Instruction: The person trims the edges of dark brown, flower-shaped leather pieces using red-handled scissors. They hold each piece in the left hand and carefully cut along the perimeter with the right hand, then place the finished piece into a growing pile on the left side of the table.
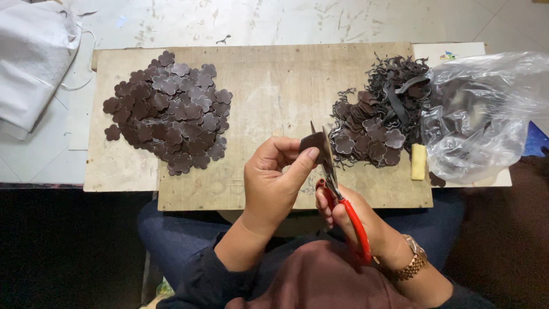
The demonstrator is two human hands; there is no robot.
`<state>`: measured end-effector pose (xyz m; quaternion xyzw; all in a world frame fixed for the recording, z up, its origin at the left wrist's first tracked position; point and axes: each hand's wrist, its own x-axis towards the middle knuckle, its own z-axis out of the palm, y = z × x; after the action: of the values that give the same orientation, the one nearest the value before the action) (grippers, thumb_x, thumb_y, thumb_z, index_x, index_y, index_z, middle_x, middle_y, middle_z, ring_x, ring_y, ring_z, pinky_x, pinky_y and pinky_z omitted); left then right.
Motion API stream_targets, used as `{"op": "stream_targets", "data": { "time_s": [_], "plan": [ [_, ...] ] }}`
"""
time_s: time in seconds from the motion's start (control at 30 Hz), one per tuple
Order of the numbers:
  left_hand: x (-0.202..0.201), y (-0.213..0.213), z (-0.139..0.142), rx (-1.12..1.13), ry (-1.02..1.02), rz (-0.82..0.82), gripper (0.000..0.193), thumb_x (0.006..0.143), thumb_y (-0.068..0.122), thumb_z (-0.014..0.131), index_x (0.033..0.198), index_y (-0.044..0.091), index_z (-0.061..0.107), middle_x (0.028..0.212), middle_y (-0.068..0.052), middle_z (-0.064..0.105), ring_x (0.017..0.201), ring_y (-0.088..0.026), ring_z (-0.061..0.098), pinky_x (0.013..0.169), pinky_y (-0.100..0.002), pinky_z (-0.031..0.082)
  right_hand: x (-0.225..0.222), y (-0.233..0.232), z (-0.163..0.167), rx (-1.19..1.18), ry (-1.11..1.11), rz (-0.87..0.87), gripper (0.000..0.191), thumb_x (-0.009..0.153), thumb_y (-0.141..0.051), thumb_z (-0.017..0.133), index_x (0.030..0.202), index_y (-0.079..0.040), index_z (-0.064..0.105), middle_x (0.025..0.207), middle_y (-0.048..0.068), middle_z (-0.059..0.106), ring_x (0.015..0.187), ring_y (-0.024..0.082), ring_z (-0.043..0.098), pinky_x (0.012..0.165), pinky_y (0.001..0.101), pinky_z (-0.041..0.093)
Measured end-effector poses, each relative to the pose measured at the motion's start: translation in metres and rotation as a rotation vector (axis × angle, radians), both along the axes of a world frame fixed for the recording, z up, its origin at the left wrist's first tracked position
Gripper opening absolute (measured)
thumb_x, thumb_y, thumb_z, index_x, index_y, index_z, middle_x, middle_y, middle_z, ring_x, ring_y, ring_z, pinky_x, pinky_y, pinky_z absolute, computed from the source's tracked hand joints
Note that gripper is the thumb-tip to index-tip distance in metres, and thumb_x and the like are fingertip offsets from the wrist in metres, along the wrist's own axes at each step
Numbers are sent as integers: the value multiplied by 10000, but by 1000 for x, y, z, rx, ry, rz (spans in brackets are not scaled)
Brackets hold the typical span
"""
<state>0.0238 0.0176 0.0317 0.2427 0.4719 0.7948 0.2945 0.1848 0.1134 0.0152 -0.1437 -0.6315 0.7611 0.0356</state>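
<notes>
My left hand [274, 180] pinches a small dark brown flower-shaped leather piece [313, 141] between thumb and fingers, held up over the wooden board [274, 91]. My right hand [357, 220] grips red-handled scissors [343, 200], their blades open around the edge of that piece. A large heap of brown flower-shaped pieces [168, 114] lies on the board to the left. On the right, another pile of flower pieces with dark trimmings [380, 117] is heaped up.
A clear plastic bag [480, 114] holding dark material lies at the far right, with a small yellow block [418, 161] beside it. White cloth [31, 57] sits at the top left. The board rests across my lap above a dark floor.
</notes>
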Motion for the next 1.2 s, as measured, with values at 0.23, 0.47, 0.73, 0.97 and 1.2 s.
{"op": "stream_targets", "data": {
  "time_s": [0.23, 0.47, 0.73, 0.97, 1.2],
  "plan": [
    [2, -4, 5, -100, 79, -26, 116, 958, 34, 747, 1029, 1, 661, 923, -28, 729, 810, -48, 659, 722, -208, 552, 0, -2, 1, -56, 2, -2, 826, 836, -810, 591, 1147, -49, 516, 950, -10, 458, 820, 92, 426, 727, 241, 430],
    [3, -3, 4, -83, 66, -14, 132, 955, 42, 746, 1040, 5, 652, 938, -30, 733, 825, -48, 665, 732, -203, 554, 2, 0, -1, -31, 2, -14, 802, 851, -825, 569, 1030, -46, 509, 873, -11, 437, 764, 95, 404, 674, 241, 402],
    [5, -1, 1, -59, 14, -35, 100, 972, 32, 723, 1016, 10, 637, 912, -37, 728, 806, -61, 675, 730, -212, 561, 1, -3, 0, -127, 14, -9, 795, 841, -806, 608, 1077, -56, 499, 892, -12, 426, 784, 99, 385, 694, 252, 384],
    [6, -6, 1, -85, -13, -116, 102, 979, 46, 717, 997, 12, 624, 834, -40, 711, 699, -67, 648, 624, -220, 532, 4, -3, 0, -62, 49, 4, 827, 839, -818, 584, 1165, -62, 503, 948, 0, 464, 834, 111, 434, 739, 257, 415],
    [4, -1, 8, 10, 8, -122, 78, 1039, 51, 671, 1058, -7, 622, 928, -66, 708, 797, -75, 649, 697, -228, 543, 4, -1, 0, -73, 70, 23, 846, 879, -805, 595, 1175, -17, 509, 984, 18, 457, 870, 124, 426, 780, 273, 412]
  ]
}}
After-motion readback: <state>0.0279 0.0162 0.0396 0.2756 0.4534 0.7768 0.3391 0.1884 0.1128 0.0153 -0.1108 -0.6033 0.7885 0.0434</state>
